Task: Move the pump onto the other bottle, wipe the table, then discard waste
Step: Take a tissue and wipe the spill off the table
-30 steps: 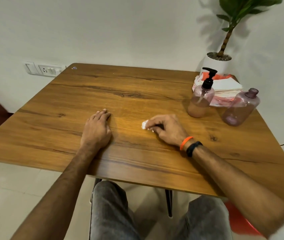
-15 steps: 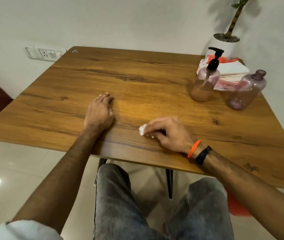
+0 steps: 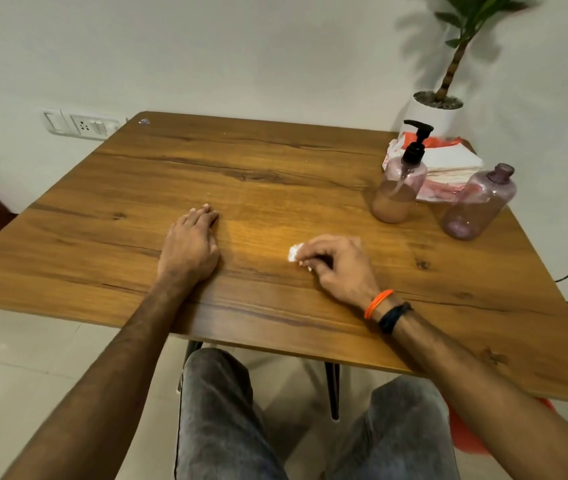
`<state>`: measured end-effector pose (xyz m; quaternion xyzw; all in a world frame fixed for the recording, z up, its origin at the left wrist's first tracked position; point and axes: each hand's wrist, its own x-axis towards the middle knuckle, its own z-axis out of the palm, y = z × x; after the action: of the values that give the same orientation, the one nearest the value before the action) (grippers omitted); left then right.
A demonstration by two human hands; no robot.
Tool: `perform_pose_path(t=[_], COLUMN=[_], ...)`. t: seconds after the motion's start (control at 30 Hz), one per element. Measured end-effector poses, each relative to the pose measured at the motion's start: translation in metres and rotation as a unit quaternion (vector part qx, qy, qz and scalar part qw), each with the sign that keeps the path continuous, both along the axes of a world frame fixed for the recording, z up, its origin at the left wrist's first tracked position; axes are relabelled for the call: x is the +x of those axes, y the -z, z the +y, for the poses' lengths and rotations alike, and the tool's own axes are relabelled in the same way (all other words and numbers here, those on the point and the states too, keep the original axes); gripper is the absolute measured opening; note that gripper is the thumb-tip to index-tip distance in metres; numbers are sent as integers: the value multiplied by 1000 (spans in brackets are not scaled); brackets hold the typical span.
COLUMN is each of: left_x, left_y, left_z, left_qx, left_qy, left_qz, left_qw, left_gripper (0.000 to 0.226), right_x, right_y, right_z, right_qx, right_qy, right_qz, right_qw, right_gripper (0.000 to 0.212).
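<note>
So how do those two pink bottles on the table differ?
The left bottle wears a black pump; the right bottle has a bare, open neck. The left bottle holds brownish liquid to roughly half its height; the right bottle looks nearly empty. The left bottle stands beside the stack of napkins; the right bottle stands nearer the table edge. Both are upright, translucent pink and of similar shape.

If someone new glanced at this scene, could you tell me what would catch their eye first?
Probably the two hands on the wooden table: the left hand rests flat near the middle, while the right hand pinches a small white wad against the surface. Next, at the far right corner, the pump bottle stands beside a capped bottle, napkins behind them.
</note>
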<state>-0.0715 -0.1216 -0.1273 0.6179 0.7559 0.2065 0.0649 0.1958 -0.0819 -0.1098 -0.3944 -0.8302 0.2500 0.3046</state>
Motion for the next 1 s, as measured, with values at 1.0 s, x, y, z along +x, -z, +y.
perform_pose_path(t=[1.0], left_x=[1], left_y=[-2], left_z=[1], left_qx=[-1], left_qy=[1], left_qz=[0], left_qw=[1000], left_gripper=[64], right_x=[-49], right_y=[-1], right_z=[121], right_qx=[-55], right_qy=[252], right_qz=[14], right_qw=[966], right_gripper=[20])
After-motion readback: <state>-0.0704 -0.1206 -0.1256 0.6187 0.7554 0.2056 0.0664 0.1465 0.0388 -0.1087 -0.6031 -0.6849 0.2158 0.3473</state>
